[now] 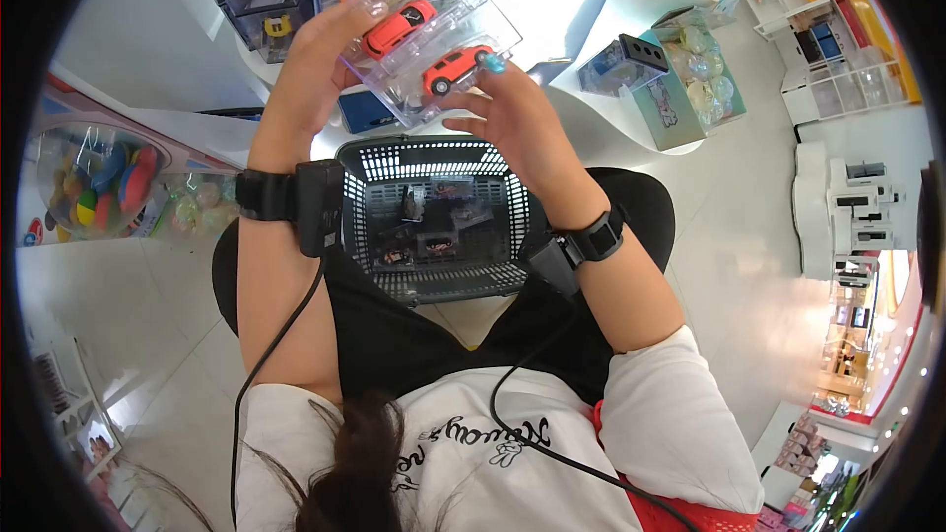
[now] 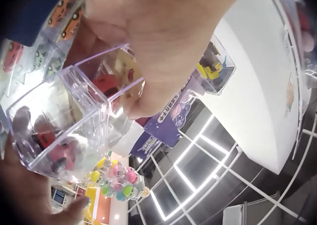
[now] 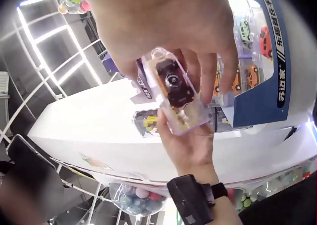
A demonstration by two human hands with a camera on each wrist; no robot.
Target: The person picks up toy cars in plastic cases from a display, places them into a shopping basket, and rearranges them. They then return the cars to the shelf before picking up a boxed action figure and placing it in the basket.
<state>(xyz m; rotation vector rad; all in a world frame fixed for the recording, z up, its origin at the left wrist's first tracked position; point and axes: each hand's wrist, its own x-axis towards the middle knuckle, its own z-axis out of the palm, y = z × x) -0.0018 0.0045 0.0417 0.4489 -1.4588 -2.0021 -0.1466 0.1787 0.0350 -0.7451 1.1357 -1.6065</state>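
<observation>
Two clear cases sit stacked near the top centre of the head view, each holding a red toy car. The left hand wraps the stack's left end from behind, fingers curled over the upper edge, so the clear faces stay turned up toward the person. The right hand meets the lower right corner, a blue-nailed fingertip pressed on the case edge and the thumb reaching under; it seems to pinch the stack and steady it, probably so the cars can be looked over. In the right wrist view the cases are seen from below, clamped between both hands. A black basket rests on the lap at the frame's middle, right under the cases, with other boxed cars inside. More cased cars line the white shelf behind.
</observation>
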